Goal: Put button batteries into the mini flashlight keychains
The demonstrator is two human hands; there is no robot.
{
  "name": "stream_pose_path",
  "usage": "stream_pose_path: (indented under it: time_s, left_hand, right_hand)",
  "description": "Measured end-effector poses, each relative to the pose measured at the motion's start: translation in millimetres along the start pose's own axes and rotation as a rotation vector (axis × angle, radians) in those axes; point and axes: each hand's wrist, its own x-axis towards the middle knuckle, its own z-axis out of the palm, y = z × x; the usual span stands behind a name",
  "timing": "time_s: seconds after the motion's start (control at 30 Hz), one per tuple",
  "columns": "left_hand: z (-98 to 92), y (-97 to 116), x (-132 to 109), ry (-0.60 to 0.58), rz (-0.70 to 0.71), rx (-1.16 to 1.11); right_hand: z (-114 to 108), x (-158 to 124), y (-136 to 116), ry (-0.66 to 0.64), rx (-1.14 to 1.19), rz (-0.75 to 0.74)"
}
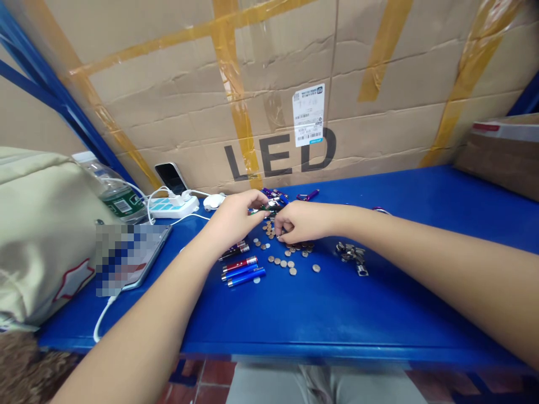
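My left hand (pixel 236 216) is curled over a small dark tube held near the back of the blue shelf (pixel 337 314); its fingers pinch something I cannot name with certainty. My right hand (pixel 301 221) is closed, fingertips pinching down among a scatter of small round button cells (pixel 290 264). In front of my left hand lie small cylindrical tubes (pixel 242 272), red and blue, side by side. A heap of small metal clips (pixel 353 255) sits to the right of the cells. Purple carabiner hooks (pixel 307 195) lie behind my hands.
A big cardboard box marked LED (pixel 278 112) walls off the back. At left stand a beige bag (pixel 37 224), a water bottle (pixel 112 191), a phone (pixel 170 177) leaning on the box, a white power strip (pixel 172 206) and a tablet (pixel 135 252). Another box (pixel 501 157) sits far right.
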Motion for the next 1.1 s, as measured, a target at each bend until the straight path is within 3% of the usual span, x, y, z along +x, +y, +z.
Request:
stream_pose_path:
  time_s: [0.1, 0.3, 0.4, 0.6, 0.73, 0.8, 0.9, 0.97, 1.1]
  left_hand:
    - [-1.8, 0.9, -0.2, -0.006, -0.02, -0.003]
    - [-2.8, 3.1, -1.2, -0.035, -0.069, -0.005]
    - [-0.5, 0.2, -0.9, -0.039, -0.065, -0.012]
    - [1.5, -1.2, -1.0, -0.069, -0.068, -0.116]
    - [-0.5, 3.4, -1.6, -0.073, -0.105, -0.14]
    - [-0.9, 3.3, -1.5, -0.064, -0.114, -0.133]
    - [-0.8, 0.9, -1.1, -0.048, -0.123, -0.112]
    - [-0.8, -0.1, -1.0, -0.045, -0.133, -0.087]
    - [-0.6, 1.0, -0.9, -0.072, -0.143, -0.065]
  right_hand:
    - [-3.1, -1.1, 2.1, 0.067, -0.003, -0.011]
    - [-18.8, -5.7, 5.0, 0.458, 0.07, 0.026]
    - [-20.7, -5.9, 4.3, 0.533, 0.045, 0.025]
    - [-16.0, -5.1, 4.6, 0.527, -0.244, 0.01]
    - [-14.0, -5.8, 7.6, 0.532, -0.435, -0.083]
    - [-14.7, -6.3, 9.4, 0.537, -0.432, -0.091]
    - [-19.1, -7.9, 14.5, 0.563, -0.305, 0.013]
    - [-23.1, -9.6, 20.7, 0.462, -0.213, 0.093]
    - [-27.6, -12.6, 35.2, 0.079, -0.126, 0.159]
